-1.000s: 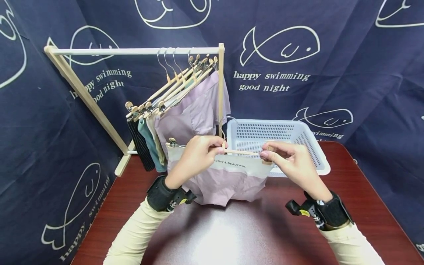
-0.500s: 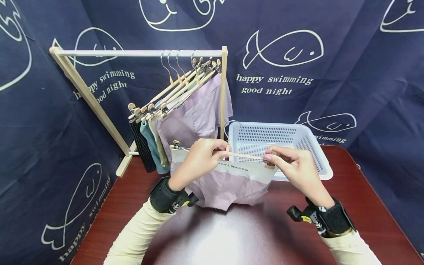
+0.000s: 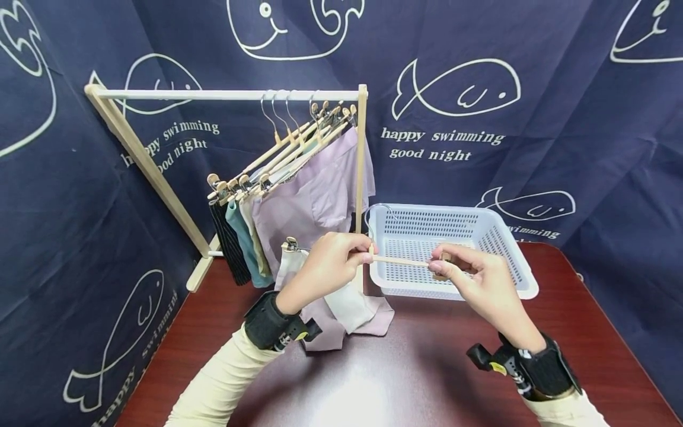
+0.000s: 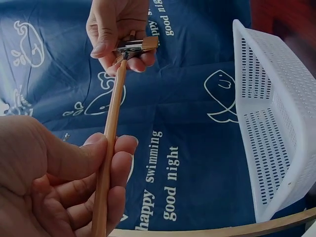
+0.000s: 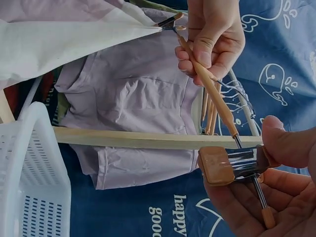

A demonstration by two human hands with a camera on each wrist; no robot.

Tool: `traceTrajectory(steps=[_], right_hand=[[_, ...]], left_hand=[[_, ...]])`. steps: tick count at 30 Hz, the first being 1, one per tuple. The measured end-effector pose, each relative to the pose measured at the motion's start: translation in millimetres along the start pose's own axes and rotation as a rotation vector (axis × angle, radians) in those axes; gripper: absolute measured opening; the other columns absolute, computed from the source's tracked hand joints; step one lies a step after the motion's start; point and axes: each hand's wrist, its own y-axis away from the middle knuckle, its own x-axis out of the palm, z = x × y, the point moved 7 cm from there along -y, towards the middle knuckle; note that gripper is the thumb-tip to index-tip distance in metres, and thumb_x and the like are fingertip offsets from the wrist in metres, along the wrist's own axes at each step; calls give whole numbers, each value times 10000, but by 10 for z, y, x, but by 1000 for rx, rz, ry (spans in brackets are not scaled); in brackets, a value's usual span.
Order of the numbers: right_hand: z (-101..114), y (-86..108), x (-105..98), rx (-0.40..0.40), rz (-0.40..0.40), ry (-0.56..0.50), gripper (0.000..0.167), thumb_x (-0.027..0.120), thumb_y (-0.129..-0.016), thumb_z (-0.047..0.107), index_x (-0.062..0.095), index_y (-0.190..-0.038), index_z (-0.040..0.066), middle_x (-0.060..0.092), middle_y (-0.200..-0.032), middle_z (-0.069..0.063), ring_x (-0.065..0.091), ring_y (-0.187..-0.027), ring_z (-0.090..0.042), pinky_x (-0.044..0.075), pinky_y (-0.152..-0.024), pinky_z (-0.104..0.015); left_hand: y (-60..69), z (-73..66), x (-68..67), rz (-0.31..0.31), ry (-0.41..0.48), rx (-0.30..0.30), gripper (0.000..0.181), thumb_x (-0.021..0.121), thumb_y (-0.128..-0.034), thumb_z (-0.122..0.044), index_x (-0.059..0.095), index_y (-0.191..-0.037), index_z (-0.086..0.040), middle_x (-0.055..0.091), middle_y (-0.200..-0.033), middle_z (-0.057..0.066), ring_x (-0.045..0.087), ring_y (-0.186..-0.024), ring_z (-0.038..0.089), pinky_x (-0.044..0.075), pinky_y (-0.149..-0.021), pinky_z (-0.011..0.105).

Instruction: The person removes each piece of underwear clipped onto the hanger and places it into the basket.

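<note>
My left hand (image 3: 333, 264) grips the wooden bar of a clip hanger (image 3: 400, 261) near its metal hook. At the bar's right end, my right hand (image 3: 482, 276) holds the hanger's wooden clip (image 5: 217, 165) between thumb and fingers; no cloth is in that clip. A lilac pair of underpants (image 3: 325, 326) with a white waistband (image 5: 74, 44) dangles from the left clip (image 3: 290, 244) alone. Its loose side droops toward the table, partly hidden behind my left hand and wrist.
A wooden rack (image 3: 229, 95) stands at the back left. Several clip hangers with garments, a lilac one (image 3: 320, 184) foremost, hang at its right end. Behind my right hand sits a pale blue perforated basket (image 3: 448, 209) on the dark red table (image 3: 576, 332).
The underpants' right side has come out of the right clip and dropped down and leftward. Both hands still hold the hanger, slightly lower in the view.
</note>
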Motion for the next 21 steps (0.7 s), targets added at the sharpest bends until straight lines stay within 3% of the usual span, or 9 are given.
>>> traceTrajectory(steps=[10, 16, 21], right_hand=[[-41, 66, 4, 22, -2, -28, 236, 787, -799, -54, 740, -990, 76, 719, -823, 5, 622, -715, -11, 493, -657, -107], [-53, 59, -17, 5, -5, -75, 293, 786, -766, -111, 734, -1014, 35, 734, -855, -37, 638, -753, -2, 490, -661, -107], [-60, 26, -50, -37, 11, -110, 312, 778, -757, -139, 730, -1019, 23, 732, -865, -52, 663, -776, -14, 510, -682, -114]], left_hand=[[15, -1, 56, 44, 1, 19, 23, 741, -881, -145, 722, -867, -144, 671, -739, -76, 513, -623, 56, 414, -602, 247], [-78, 23, 86, 207, 67, -4, 45, 724, -898, -91, 723, -915, -132, 735, -836, -39, 636, -757, 46, 479, -703, 213], [-161, -8, 84, 332, 78, 24, 50, 718, -899, -58, 725, -908, -106, 742, -848, -7, 647, -756, 54, 495, -711, 196]])
